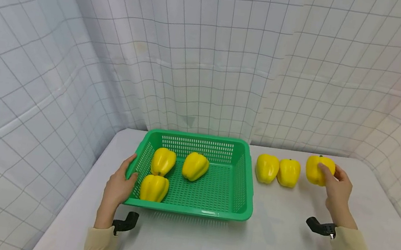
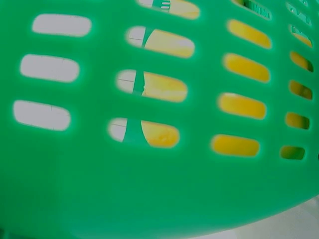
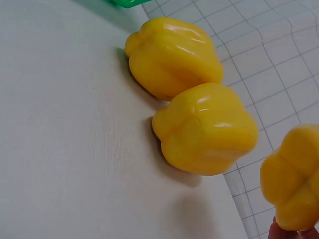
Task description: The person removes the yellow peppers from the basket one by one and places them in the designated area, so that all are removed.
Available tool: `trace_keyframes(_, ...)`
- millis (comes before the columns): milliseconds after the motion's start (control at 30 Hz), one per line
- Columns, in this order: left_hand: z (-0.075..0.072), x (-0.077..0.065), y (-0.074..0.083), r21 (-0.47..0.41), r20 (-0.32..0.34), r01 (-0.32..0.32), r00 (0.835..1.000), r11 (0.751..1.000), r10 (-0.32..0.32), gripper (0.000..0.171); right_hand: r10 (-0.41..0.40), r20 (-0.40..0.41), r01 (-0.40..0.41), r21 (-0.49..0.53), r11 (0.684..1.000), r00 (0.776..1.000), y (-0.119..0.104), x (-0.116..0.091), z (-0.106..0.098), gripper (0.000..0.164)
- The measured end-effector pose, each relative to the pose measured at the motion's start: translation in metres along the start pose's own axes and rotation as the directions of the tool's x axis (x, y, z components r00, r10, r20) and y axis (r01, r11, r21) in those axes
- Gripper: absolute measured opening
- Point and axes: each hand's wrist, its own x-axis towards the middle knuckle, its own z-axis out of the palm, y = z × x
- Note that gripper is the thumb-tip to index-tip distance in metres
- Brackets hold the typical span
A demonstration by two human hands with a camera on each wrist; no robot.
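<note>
My left hand [image 1: 120,185] grips the left rim of a green plastic basket [image 1: 187,210], thumb inside and fingers outside. Inside the basket, toward its left, lie three yellow bell peppers [image 1: 163,162]. The left wrist view is filled by the slotted basket wall [image 2: 99,174], with yellow showing through the slots. At the right, my right hand [image 1: 338,191] holds another yellow bell pepper [image 1: 317,169] between thumb and fingers; its lobed underside appears at the right edge of the right wrist view. Two more yellow bell peppers [image 3: 204,132] lie side by side between this hand and the basket.
The basket and loose peppers stand on a white table [image 1: 267,249]. White curtains with a dark grid [image 1: 211,57] hang behind the table and along both sides. A black wrist camera [image 1: 320,227] sits on the right wrist, another [image 1: 126,221] on the left.
</note>
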Motion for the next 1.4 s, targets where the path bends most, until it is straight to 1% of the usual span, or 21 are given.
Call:
trace_keyframes(133, 0.0, 0.0, 0.001, 0.0, -0.002, 0.002, 1.0, 1.0, -0.002, 0.056, 0.007, 0.001, -0.007, -0.044, 0.999, 1.0, 0.004, 0.004, 0.0, 0.088)
trace_keyframes(233, 0.0, 0.0, 0.001, 0.0, -0.001, 0.0, 1.0, 1.0, 0.0, 0.056, -0.003, -0.008, 0.003, -0.085, 0.996, 1.0, 0.007, 0.008, 0.0, 0.086)
trace_keyframes(433, 0.0, 0.0, 0.001, 0.0, -0.002, 0.002, 1.0, 1.0, -0.002, 0.056, -0.001, -0.018, -0.001, -0.131, 0.991, 1.0, 0.013, 0.016, 0.0, 0.089)
trace_keyframes(533, 0.001, 0.0, 0.001, -0.001, 0.001, 0.004, 1.0, 1.0, -0.004, 0.056, 0.015, 0.002, -0.015, -0.136, 0.991, 1.0, 0.015, 0.019, -0.002, 0.09)
trace_keyframes(733, 0.0, 0.0, 0.001, 0.002, 0.001, 0.007, 1.0, 1.0, -0.007, 0.056, 0.042, 0.079, -0.028, -0.163, 0.986, 0.996, 0.018, 0.026, -0.005, 0.093)
trace_keyframes(867, 0.0, 0.0, 0.001, 0.001, 0.001, 0.004, 1.0, 1.0, -0.004, 0.056, 0.059, 0.113, -0.043, -0.141, 0.989, 0.992, 0.02, 0.029, -0.005, 0.096)
trace_keyframes(1000, 0.0, 0.0, 0.001, -0.001, 0.002, -0.001, 1.0, 1.0, 0.001, 0.056, 0.08, 0.14, -0.063, -0.117, 0.991, 0.987, 0.022, 0.031, -0.005, 0.098)
trace_keyframes(1233, 0.0, 0.0, 0.001, -0.004, -0.002, 0.0, 1.0, 1.0, 0.0, 0.057, 0.105, 0.171, -0.079, -0.155, 0.985, 0.98, 0.024, 0.034, -0.004, 0.098)
trace_keyframes(1400, 0.001, 0.0, 0.001, -0.006, -0.003, 0.002, 1.0, 1.0, -0.002, 0.057, 0.128, 0.186, -0.101, -0.15, 0.984, 0.974, 0.025, 0.032, -0.003, 0.097)
